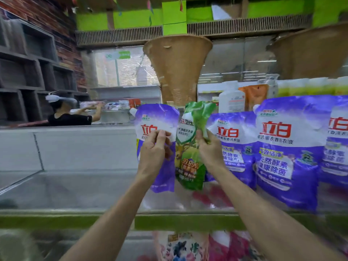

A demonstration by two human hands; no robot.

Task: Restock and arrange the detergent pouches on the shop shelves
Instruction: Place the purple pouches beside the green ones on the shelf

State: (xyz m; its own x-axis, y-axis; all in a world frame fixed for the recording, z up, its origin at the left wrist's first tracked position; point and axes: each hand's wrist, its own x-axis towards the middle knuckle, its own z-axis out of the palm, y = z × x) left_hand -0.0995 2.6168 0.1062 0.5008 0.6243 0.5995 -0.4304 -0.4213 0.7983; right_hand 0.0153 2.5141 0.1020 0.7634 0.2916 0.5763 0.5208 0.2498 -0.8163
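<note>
A green detergent pouch (188, 147) stands upright on the metal shelf (75, 189), squeezed between purple pouches. My right hand (209, 147) is shut on the green pouch's right edge near its crumpled top. My left hand (154, 149) pinches the front of the leftmost purple pouch (156, 119), which leans against the green one. To the right, a second purple pouch (233, 147) and a third, larger-looking purple pouch (278, 153) stand in a row along the shelf front.
The shelf's left half is bare metal with a green front strip (169, 221). Pink and floral pouches (188, 245) fill the shelf below. White bottles (231, 98) and an orange pouch (254, 95) stand behind. A person (64, 113) works at far left. A brown pillar (177, 68) rises behind.
</note>
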